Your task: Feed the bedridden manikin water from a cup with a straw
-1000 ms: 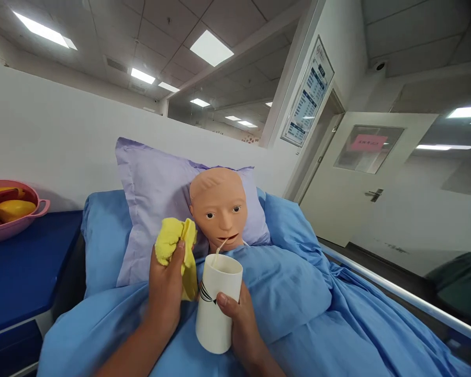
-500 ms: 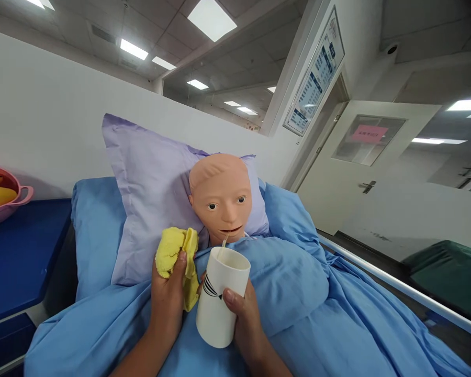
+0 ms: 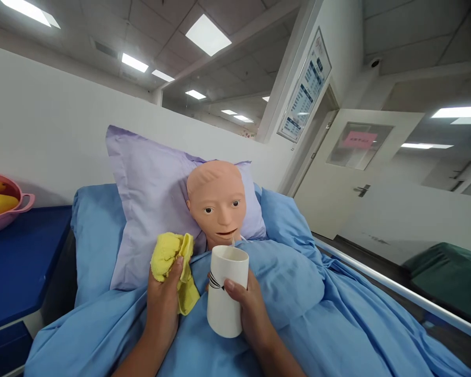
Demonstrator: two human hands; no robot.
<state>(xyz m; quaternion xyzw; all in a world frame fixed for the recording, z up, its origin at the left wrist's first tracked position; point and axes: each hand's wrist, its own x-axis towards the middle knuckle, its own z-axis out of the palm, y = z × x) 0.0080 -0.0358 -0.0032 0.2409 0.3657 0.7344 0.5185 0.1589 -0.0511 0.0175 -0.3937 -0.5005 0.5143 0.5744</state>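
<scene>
My left hand (image 3: 165,288) is closed around a bunched yellow towel (image 3: 168,256), whose lower end hangs down over the blue quilt. In my right hand (image 3: 251,303) is a white cup (image 3: 225,314) with black curved lines, thumb across its front. A thin, pale straw (image 3: 233,241) rises above the cup's rim, its top just below the mouth of a training manikin (image 3: 216,193); contact with the lips is hard to make out. The cup's inside is mostly hidden. The manikin's head rests on a lilac pillow (image 3: 151,209), and a blue quilt (image 3: 282,272) covers its body.
On the left, a pink basin (image 3: 8,222) holding yellow items stands on a blue cabinet top (image 3: 19,267). A white bed rail (image 3: 408,290) runs along the right side. Behind are a low white wall (image 3: 55,120) and an open door (image 3: 329,178).
The cup has moved slightly right and become more upright. The straw has come away from between the manikin's lips to just below them. The towel has shifted slightly left. The camera view has tilted a little.
</scene>
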